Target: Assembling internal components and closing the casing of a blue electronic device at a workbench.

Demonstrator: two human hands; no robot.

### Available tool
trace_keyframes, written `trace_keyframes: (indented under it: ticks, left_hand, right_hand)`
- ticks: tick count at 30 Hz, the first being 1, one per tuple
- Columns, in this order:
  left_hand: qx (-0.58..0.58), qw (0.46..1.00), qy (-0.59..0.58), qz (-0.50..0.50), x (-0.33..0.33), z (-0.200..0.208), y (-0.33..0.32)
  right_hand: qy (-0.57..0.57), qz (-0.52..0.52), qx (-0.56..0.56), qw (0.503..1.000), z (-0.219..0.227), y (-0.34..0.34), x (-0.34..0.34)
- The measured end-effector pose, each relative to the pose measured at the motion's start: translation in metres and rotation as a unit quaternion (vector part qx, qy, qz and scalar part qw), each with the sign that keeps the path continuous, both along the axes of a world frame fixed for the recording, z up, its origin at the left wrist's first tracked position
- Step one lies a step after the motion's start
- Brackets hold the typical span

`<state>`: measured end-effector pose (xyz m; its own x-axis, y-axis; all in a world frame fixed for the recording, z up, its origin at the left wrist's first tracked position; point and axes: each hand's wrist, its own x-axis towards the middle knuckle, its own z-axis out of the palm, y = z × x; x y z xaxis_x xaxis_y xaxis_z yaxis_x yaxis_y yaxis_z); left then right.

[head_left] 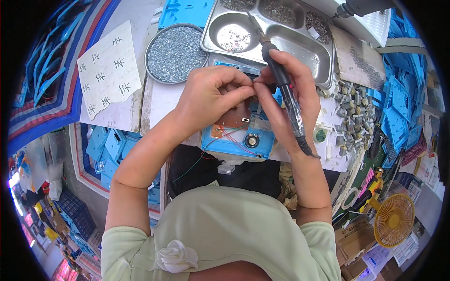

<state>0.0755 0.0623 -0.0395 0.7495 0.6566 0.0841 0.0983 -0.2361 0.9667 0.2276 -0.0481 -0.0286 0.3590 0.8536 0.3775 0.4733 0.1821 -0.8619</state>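
Note:
A soldering iron (280,70) with a black handle rests in my right hand (300,89), its metal tip pointing up and away over the steel tray. The thumb and fingers of that hand also meet the fingertips of my left hand (211,91). My left hand is pinched closed; whatever is between its fingers is hidden. Beneath both hands lies a blue plastic casing (218,144), partly covered by them. It holds a brown circuit board (236,115) and a small round speaker (251,140). Thin red and green wires (229,133) run across it.
Ahead stand a round pan of small metal screws (176,54) and a compartmented steel tray (262,58) with small parts. Small grey cylindrical parts (351,112) lie heaped at right. Blue casings (396,107) are piled beyond them. A handwritten paper sheet (110,70) lies at left.

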Motion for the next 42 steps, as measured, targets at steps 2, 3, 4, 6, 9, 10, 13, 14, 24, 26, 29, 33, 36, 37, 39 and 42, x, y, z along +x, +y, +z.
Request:
trace_keyframes:
  ticks: [2,3,4,6,9,10,13,14,24,26,29,33,36,37,39,42]
  left_hand:
    - [0.003,1.0,0.002,-0.013,0.001,0.002,0.002]
    - [0.005,1.0,0.003,-0.019,0.001,0.002,0.003]
    - [0.014,0.999,0.014,-0.028,0.0,0.002,0.004]
    - [0.032,0.998,0.035,-0.048,-0.002,0.003,0.007]
    - [0.001,0.998,0.039,-0.056,-0.002,0.005,0.009]
    - [-0.023,0.997,0.038,-0.056,-0.002,0.005,0.009]
    - [-0.082,0.995,0.028,-0.05,-0.004,0.003,0.008]
    - [-0.096,0.994,0.02,-0.045,-0.005,0.001,0.008]
    - [0.077,0.996,0.031,-0.042,-0.006,0.011,0.003]
    - [0.144,0.989,0.028,-0.028,-0.002,0.007,-0.003]
    - [0.178,0.983,0.046,-0.019,0.0,0.003,-0.006]
    - [0.196,0.979,0.048,-0.001,0.002,-0.002,-0.008]
    - [0.201,0.978,0.055,0.004,0.003,-0.003,-0.007]
    - [0.201,0.978,0.059,0.006,0.003,-0.003,-0.007]
    - [0.219,0.974,0.056,0.008,0.003,-0.004,-0.006]
    - [0.221,0.974,0.054,0.012,0.003,-0.005,-0.006]
  right_hand:
    - [-0.007,0.0,-0.004,1.0,0.0,0.0,0.001]
    - [-0.011,0.003,-0.007,1.0,0.0,0.0,0.002]
    - [-0.015,0.005,-0.011,1.0,0.0,0.0,0.002]
    - [0.0,0.019,0.008,1.0,-0.001,0.002,0.002]
    - [-0.001,0.023,0.005,1.0,-0.001,0.002,0.003]
    - [-0.006,0.022,-0.002,1.0,-0.001,0.001,0.003]
    - [-0.038,0.003,0.01,0.999,-0.005,0.0,0.003]
    - [-0.042,-0.003,0.013,0.999,-0.006,0.0,0.003]
    - [-0.127,-0.077,0.076,0.986,0.002,-0.025,0.001]
    - [-0.129,-0.087,0.085,0.984,0.008,-0.047,0.017]
    - [-0.087,-0.082,0.09,0.989,0.016,-0.071,0.023]
    - [-0.062,-0.066,0.058,0.994,0.021,-0.089,0.018]
    - [-0.096,-0.047,0.043,0.993,0.02,-0.092,0.017]
    - [-0.09,-0.046,0.041,0.994,0.018,-0.093,0.015]
    - [-0.081,-0.043,0.037,0.995,0.015,-0.093,0.012]
    - [-0.099,-0.021,0.023,0.995,0.012,-0.09,0.011]
